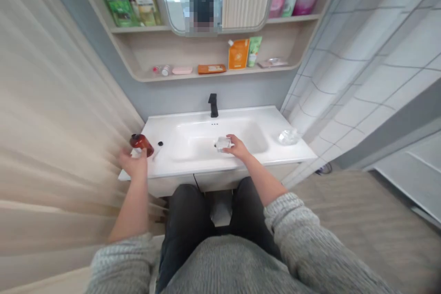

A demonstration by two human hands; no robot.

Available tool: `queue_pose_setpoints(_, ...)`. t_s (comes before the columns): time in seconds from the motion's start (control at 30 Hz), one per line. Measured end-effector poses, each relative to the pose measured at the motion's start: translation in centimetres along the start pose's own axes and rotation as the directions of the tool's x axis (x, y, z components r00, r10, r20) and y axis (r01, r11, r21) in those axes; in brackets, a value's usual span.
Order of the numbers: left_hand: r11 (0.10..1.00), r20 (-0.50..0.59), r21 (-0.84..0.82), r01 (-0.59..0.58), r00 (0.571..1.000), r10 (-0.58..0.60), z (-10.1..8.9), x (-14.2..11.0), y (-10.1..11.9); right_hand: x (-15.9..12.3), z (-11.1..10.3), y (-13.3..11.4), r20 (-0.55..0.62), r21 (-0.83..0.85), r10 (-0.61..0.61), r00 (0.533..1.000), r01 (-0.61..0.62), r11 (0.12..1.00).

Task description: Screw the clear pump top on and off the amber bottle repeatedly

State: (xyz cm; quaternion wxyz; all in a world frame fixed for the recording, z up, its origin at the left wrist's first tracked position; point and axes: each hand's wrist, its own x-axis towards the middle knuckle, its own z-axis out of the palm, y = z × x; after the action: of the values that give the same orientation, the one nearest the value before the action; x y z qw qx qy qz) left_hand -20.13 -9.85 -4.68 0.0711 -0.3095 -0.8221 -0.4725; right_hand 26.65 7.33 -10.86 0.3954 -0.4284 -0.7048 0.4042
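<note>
My left hand (132, 161) reaches to the left corner of the white sink counter (275, 124) and holds a dark amber bottle (141, 143), which is tilted. A small black cap (160, 144) lies just right of the bottle. My right hand (237, 147) is over the basin (193, 142), fingers closed on a small clear glass (223, 143). A black faucet (213, 104) stands at the back of the basin.
A clear crumpled wrapper or dish (288, 136) lies on the counter's right end. A shelf (220, 72) above holds an orange pouch (238, 53), a green tube, a pink soap dish and small items. A mirror hangs higher. Tiled wall at right, panel wall at left.
</note>
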Motion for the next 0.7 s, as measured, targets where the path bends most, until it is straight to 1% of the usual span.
queue_pose_setpoints(0.03, 1.000, -0.067, 0.010, 0.011, 0.998, -0.011, -0.2, -0.9, -0.1, 0.0, 0.0, 0.0, 0.003, 0.014, 0.003, 1.000, -0.003, 1.000)
queue_pose_setpoints(0.07, 1.000, -0.094, 0.021, 0.014, 0.996, -0.012, -0.3, -1.8, -0.2, 0.0, 0.0, 0.1, 0.002, 0.025, 0.004, 1.000, -0.004, 1.000)
queue_pose_setpoints(0.1, 0.999, -0.071, 0.033, -0.001, 0.998, 0.004, -0.3, -2.5, -0.3, 0.1, 0.1, 0.2, 0.000, 0.031, 0.002, 1.000, -0.002, 1.000)
queue_pose_setpoints(0.17, 0.997, 0.061, 0.058, -0.056, 0.997, 0.052, 0.1, -3.7, -0.3, 0.1, 0.1, 0.3, -0.002, 0.034, -0.007, 1.000, 0.007, 0.999)
queue_pose_setpoints(0.2, 0.994, 0.110, 0.074, -0.077, 0.992, 0.068, 0.4, -4.1, -0.3, 0.1, 0.2, 0.4, 0.001, 0.036, -0.012, 1.000, 0.012, 0.999)
queue_pose_setpoints(0.23, 0.991, 0.132, 0.090, -0.097, 0.988, 0.084, 0.8, -4.4, -0.2, 0.1, 0.2, 0.4, 0.006, 0.037, -0.016, 1.000, 0.016, 0.999)
queue_pose_setpoints(0.4, 0.971, 0.132, 0.143, -0.191, 0.976, 0.173, 2.4, -5.0, -0.4, 0.1, 0.2, 0.5, 0.028, 0.007, -0.037, 0.999, 0.037, 0.999)
queue_pose_setpoints(0.53, 0.967, 0.184, 0.173, -0.189, 0.970, 0.157, 2.6, -4.7, -1.1, 0.1, 0.1, 0.5, 0.033, 0.004, -0.054, 0.998, 0.054, 0.999)
queue_pose_setpoints(0.63, 0.979, 0.201, 0.104, -0.175, 0.968, 0.151, 2.8, -4.6, -0.6, 0.2, 0.1, 0.7, 0.038, 0.002, -0.050, 0.998, 0.050, 0.999)
queue_pose_setpoints(0.7, 0.988, 0.191, -0.025, -0.156, 0.969, 0.157, 3.4, -5.0, 0.9, 0.2, 0.2, 0.8, 0.046, -0.003, -0.048, 0.998, 0.048, 0.999)
